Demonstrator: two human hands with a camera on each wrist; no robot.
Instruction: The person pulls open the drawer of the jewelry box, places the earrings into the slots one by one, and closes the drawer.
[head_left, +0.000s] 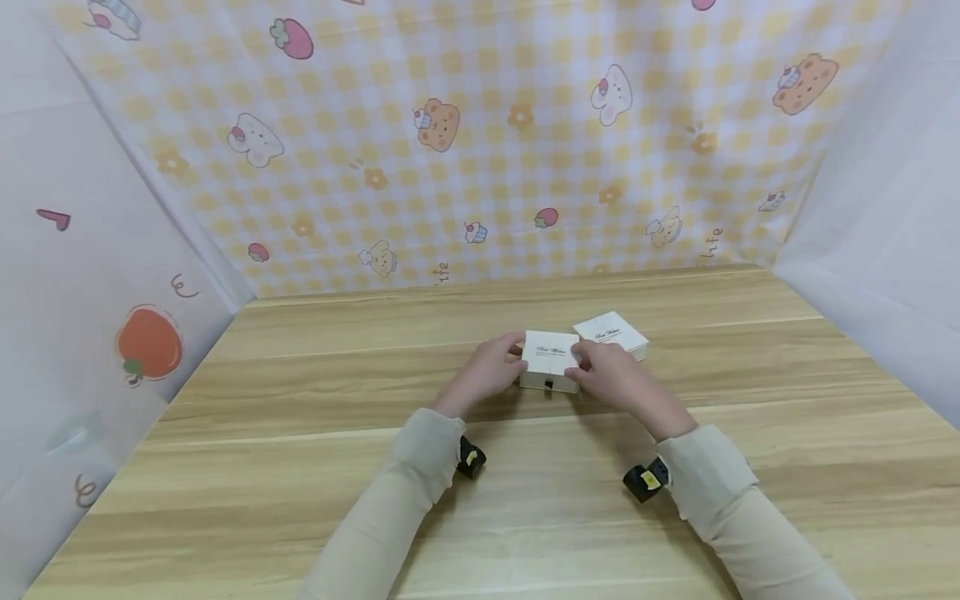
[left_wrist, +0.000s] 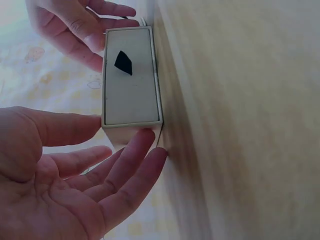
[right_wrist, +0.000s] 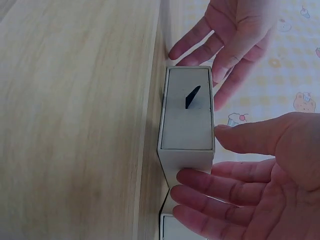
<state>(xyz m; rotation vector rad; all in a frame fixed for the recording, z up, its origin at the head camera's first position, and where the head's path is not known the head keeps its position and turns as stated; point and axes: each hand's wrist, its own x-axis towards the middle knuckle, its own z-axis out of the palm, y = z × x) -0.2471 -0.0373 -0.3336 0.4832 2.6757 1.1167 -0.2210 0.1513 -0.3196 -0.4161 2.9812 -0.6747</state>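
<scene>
A small white drawer-style gift box, with dark script lettering on its lid, sits on the wooden table between both hands. Its front panel carries a short black pull tab. My left hand holds the box's left end, thumb at the top edge and fingers against the side. At the opposite end my right hand grips it the same way. A second white box with similar lettering lies just behind and to the right, partly hidden by the right hand.
The wood-grain table spreads out on all sides of the boxes. Behind it hangs a yellow checked cloth with cartoon prints, and pale sheets flank the left and right. Black cameras are strapped at both wrists.
</scene>
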